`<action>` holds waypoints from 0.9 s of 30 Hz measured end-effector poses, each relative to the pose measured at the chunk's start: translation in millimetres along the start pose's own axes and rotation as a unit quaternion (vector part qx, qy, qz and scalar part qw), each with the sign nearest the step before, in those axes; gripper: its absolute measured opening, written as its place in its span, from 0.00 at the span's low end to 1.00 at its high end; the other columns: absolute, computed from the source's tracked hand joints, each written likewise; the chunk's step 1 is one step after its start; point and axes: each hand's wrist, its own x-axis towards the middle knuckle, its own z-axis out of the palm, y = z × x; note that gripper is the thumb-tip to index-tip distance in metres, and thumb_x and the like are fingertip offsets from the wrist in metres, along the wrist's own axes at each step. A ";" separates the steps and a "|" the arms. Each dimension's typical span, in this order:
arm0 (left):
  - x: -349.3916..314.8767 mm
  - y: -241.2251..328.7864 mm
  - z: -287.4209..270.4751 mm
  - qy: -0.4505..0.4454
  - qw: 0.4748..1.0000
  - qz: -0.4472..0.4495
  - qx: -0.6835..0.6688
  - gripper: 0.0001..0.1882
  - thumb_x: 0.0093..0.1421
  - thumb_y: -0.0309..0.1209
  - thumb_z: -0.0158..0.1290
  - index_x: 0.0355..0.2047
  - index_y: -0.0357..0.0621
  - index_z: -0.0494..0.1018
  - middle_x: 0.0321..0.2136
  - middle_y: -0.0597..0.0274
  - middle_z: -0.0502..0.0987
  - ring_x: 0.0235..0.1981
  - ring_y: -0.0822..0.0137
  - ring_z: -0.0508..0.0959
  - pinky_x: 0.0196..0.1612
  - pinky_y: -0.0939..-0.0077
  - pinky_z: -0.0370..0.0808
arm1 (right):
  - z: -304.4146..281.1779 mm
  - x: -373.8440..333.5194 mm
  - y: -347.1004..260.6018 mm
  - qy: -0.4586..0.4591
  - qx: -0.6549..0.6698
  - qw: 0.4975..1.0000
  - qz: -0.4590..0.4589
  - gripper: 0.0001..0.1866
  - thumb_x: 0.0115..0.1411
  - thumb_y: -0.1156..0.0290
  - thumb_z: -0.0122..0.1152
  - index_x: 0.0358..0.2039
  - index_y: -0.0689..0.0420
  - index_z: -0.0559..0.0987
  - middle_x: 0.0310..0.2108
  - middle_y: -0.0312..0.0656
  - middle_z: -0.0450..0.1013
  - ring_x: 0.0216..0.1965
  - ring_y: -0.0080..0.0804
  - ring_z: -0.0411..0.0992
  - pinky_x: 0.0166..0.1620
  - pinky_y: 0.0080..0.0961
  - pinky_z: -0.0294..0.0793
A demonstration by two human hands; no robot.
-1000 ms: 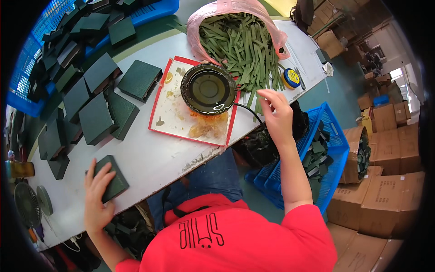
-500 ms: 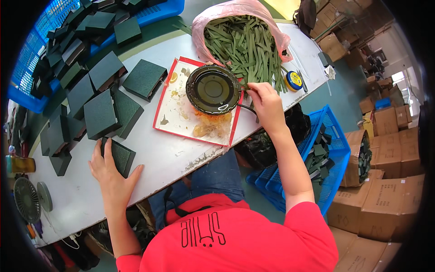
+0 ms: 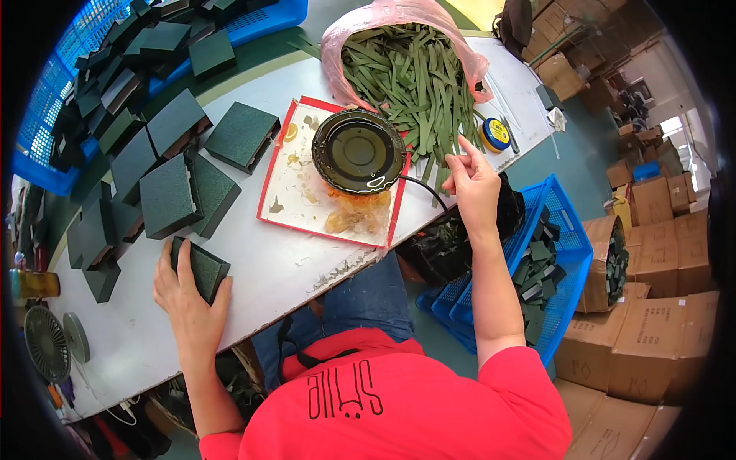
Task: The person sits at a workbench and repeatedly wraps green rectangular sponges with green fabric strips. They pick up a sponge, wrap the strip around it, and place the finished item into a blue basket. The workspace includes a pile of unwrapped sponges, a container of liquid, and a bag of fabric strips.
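My left hand [image 3: 190,303] rests on the table with its fingers and thumb around a small dark green box [image 3: 208,270]. To the right, my right hand [image 3: 474,192] is closed in a pinch on a short green ribbon strip [image 3: 442,178], mostly covered by the fingers. Between the hands stands a round black pot [image 3: 360,149] of dark liquid, crusted with amber residue [image 3: 359,211] on its near side. It sits on a white board with a red rim [image 3: 270,184]. Just beyond my right hand, a pink plastic bag [image 3: 334,57] spills many loose green ribbon strips [image 3: 410,77].
More green boxes [image 3: 244,136] are heaped at left, before a full blue basket [image 3: 44,115]. A round blue-and-yellow tin [image 3: 495,134] is near the right edge. A black cable [image 3: 423,182] leaves the pot. Blue crates [image 3: 573,261] and cartons [image 3: 652,345] stand on the right.
My right hand has moved away from the pot's rim, to the right and slightly nearer, with the ribbon strip. My left thumb has drawn in against the box.
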 end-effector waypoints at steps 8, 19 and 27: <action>-1.5 -1.9 0.4 -0.007 1.000 0.003 0.005 0.41 0.51 0.33 0.65 0.66 0.44 0.63 0.67 0.44 0.59 0.67 0.44 0.58 0.69 0.46 0.50 | -18.9 -0.8 13.4 0.018 -0.061 0.996 -0.055 0.08 0.68 0.73 0.59 0.42 0.64 0.80 0.23 0.38 0.77 0.20 0.18 0.73 0.25 0.19 0.70; -0.9 -0.8 -2.1 -0.010 1.000 -0.001 0.004 0.42 0.49 0.33 0.66 0.65 0.44 0.63 0.67 0.44 0.59 0.67 0.44 0.58 0.69 0.47 0.50 | -26.2 -3.8 -4.7 0.021 0.209 0.978 -0.020 0.10 0.72 0.71 0.55 0.46 0.65 0.74 0.30 0.41 0.75 0.23 0.20 0.71 0.27 0.19 0.74; -1.3 1.1 -4.3 -0.011 1.000 -0.004 -0.006 0.41 0.48 0.34 0.67 0.63 0.45 0.66 0.66 0.42 0.61 0.66 0.43 0.60 0.69 0.48 0.51 | -55.0 -56.7 -72.2 -0.064 0.122 0.990 0.029 0.08 0.70 0.71 0.59 0.42 0.63 0.79 0.22 0.38 0.77 0.13 0.12 0.63 0.17 0.12 0.56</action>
